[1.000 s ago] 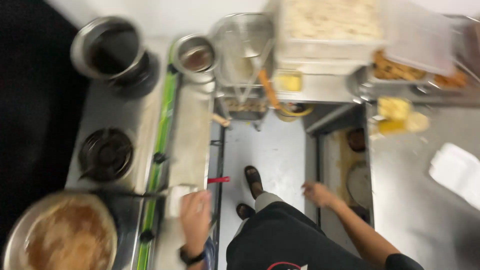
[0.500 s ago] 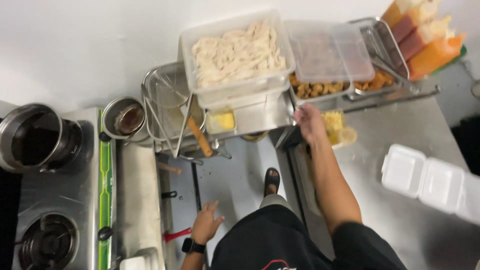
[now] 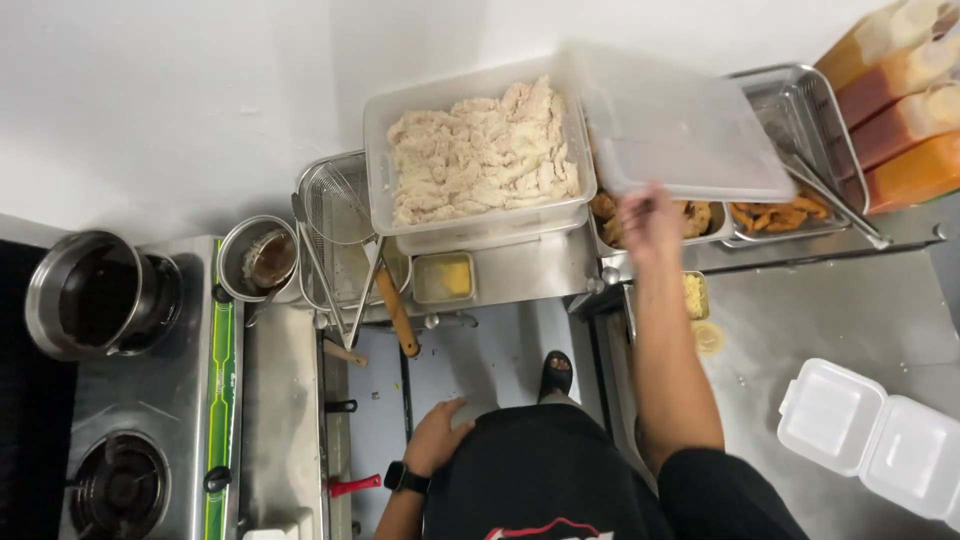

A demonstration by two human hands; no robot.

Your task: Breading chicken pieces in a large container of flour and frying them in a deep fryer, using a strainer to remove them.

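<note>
Right hand (image 3: 650, 222) fingers clamped on clear lid (image 3: 680, 125) (tilted) beside tub of battered strips (image 3: 478, 155), left hand (image 3: 437, 437) loosely curled, empty

Single head-worn view, looking steeply down, close over counter (image 3: 830, 310) and stove (image 3: 150, 400)

Clear plastic lid (image 3: 680, 130), shiny steel counter (image 3: 850, 310), matt white foam box (image 3: 880, 440)

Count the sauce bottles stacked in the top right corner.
4 sauce bottles, lying stacked at the top right edge: a pale orange one on top, two reddish-brown ones below it, and a bright orange one lowest. More may lie outside the frame.
</note>
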